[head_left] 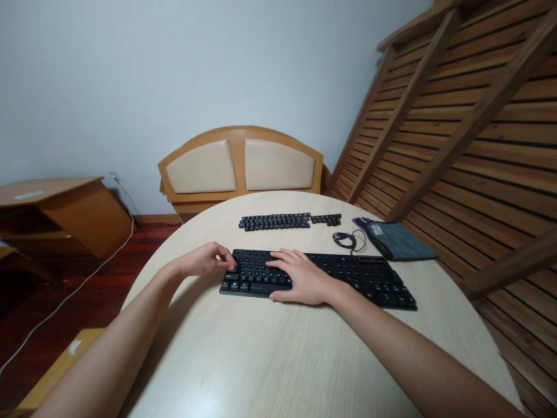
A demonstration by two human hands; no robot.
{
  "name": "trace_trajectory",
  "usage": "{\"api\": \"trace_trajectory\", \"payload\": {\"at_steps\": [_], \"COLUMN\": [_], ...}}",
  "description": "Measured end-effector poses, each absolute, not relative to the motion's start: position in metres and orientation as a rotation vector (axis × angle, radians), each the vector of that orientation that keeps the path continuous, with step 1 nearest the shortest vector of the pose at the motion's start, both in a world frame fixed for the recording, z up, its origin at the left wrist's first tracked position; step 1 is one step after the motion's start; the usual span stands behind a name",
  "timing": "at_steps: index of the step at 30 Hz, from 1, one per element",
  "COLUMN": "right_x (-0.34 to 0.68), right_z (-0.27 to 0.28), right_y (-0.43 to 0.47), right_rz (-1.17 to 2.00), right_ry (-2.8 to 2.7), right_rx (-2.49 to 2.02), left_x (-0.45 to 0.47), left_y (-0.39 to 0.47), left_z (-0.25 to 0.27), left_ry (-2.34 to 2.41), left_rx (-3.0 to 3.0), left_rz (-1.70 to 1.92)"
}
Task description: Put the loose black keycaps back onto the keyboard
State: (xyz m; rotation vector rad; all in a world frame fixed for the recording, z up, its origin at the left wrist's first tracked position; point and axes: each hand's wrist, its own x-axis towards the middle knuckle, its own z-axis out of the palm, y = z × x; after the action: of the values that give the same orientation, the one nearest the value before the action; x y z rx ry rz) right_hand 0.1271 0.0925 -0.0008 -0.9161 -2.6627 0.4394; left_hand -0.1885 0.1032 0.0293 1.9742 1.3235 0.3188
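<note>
Forearms (100, 337) nearest, your left hand (211, 260) pinches in at the left end of the keyboard (348, 270), hold unclear, your right hand (302, 280) spread over its middle, gripping nothing, long axis left-right mid-table (261, 360), keycaps (276, 222) toward the far edge.

Room in front, obstacles behind
I see bare tabletop (256, 360) between the forearms (113, 348). Past the keyboard (342, 268) I could follow a strip before the loose keycaps (276, 222), but coiled cable (353, 241) and dark fabric (402, 241) (near the keyboard) block its right end. The right hand (304, 280) bars the keyboard's middle.
</note>
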Motion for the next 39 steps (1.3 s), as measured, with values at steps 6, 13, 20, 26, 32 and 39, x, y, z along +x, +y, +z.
{"api": "trace_trajectory", "payload": {"at_steps": [6,13,20,26,32,39], "right_x": [0.127,0.128,0.128,0.116,0.074,0.026], "right_z": [-0.001,-0.001,0.006,0.025,0.034,0.022], "right_y": [0.092,0.093,0.092,0.101,0.143,0.19], "right_rz": [0.473,0.449,0.421,0.363,0.076,-0.209], "right_ry": [-2.651,-2.666,-2.706,-2.721,-2.695,-2.777], "right_rx": [-0.914,-0.913,-0.922,-0.909,-1.035,-1.083], "left_x": [-0.189,-0.19,-0.187,-0.186,-0.182,-0.186], "left_y": [0.106,0.107,0.11,0.107,0.105,0.108], "left_z": [0.027,0.031,0.027,0.027,0.026,0.02], "left_ry": [1.31,1.289,1.352,1.301,1.314,1.234], "left_rx": [1.915,1.881,1.92,1.963,2.046,2.441], "left_rz": [0.331,0.299,0.286,0.255,0.307,0.559]}}
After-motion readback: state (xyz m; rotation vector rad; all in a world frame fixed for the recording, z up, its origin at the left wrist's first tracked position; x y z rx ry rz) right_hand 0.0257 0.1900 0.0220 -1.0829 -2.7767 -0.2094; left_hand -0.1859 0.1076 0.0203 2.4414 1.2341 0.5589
